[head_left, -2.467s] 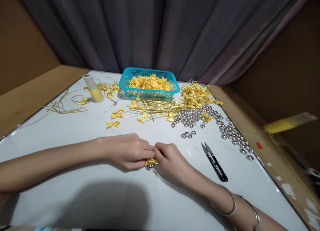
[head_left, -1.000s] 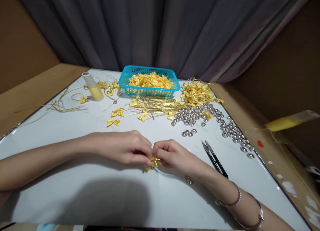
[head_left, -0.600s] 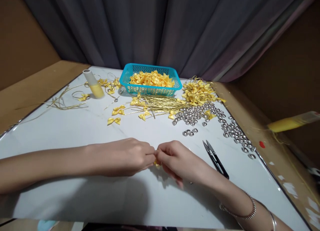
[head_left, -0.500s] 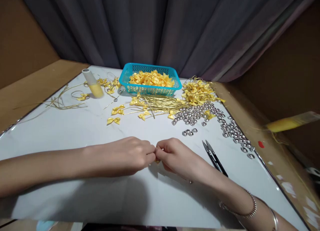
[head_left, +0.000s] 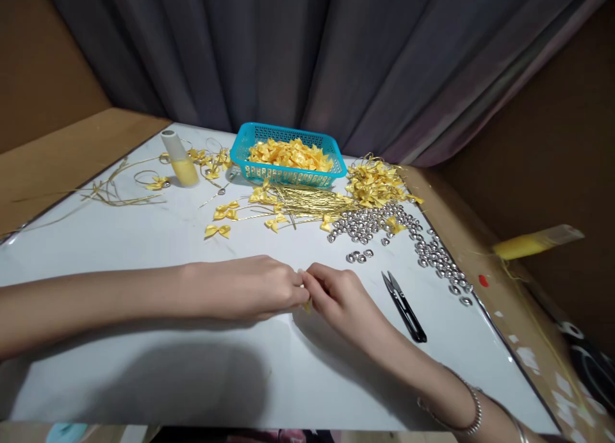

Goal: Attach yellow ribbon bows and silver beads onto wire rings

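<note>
At the centre of the frame, the left hand and right hand pinch a small yellow piece between their fingertips, hiding most of it. It looks like ribbon, so probably light, soft, slightly slippery and easily creased; a narrow grip near its middle should suit

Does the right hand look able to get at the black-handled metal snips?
Likely yes: nothing lies between the snips and the right hand, though it would have to part from the left hand.
</note>
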`<move>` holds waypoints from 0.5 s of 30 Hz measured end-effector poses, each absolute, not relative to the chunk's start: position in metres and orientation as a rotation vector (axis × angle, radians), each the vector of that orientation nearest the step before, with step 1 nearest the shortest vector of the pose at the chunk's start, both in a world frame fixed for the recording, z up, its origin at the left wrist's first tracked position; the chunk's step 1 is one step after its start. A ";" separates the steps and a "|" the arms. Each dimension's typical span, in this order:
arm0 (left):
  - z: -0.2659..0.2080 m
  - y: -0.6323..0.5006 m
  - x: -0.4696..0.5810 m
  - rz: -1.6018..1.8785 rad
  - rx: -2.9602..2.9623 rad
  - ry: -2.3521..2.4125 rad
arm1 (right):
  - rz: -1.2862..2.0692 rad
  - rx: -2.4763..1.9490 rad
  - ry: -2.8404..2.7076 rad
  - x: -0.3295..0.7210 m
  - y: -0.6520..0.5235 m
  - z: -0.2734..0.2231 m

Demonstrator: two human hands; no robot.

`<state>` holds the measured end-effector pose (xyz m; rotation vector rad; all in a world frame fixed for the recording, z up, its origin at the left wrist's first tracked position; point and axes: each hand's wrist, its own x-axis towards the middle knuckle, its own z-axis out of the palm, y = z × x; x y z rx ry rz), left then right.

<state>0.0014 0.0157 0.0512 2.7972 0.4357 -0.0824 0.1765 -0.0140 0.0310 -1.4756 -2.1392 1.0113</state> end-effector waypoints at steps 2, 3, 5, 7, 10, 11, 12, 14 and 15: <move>0.051 0.021 0.003 -0.039 2.739 0.386 | 1.169 -1.488 -1.972 0.180 -0.015 0.027; 0.051 0.024 0.005 -0.019 2.713 0.361 | 1.254 -1.494 -1.889 0.182 -0.015 0.024; 0.048 0.028 0.008 0.008 2.665 0.328 | 1.403 -1.503 -1.756 0.186 -0.017 0.021; 0.045 0.031 0.013 0.015 2.621 0.308 | 1.504 -1.505 -1.678 0.192 -0.019 0.019; 0.039 0.033 0.021 -0.009 2.572 0.289 | 1.618 -1.482 -1.610 0.199 -0.020 0.016; 0.038 0.033 0.025 -0.020 2.564 0.286 | 1.644 -1.474 -1.598 0.201 -0.019 0.015; 0.037 0.033 0.028 -0.033 2.559 0.281 | 1.660 -1.470 -1.597 0.203 -0.018 0.014; 0.035 0.032 0.035 -0.070 2.553 0.278 | 1.655 -1.474 -1.636 0.207 -0.016 0.011; 0.035 0.032 0.038 -0.091 2.551 0.283 | 1.636 -1.477 -1.673 0.208 -0.014 0.009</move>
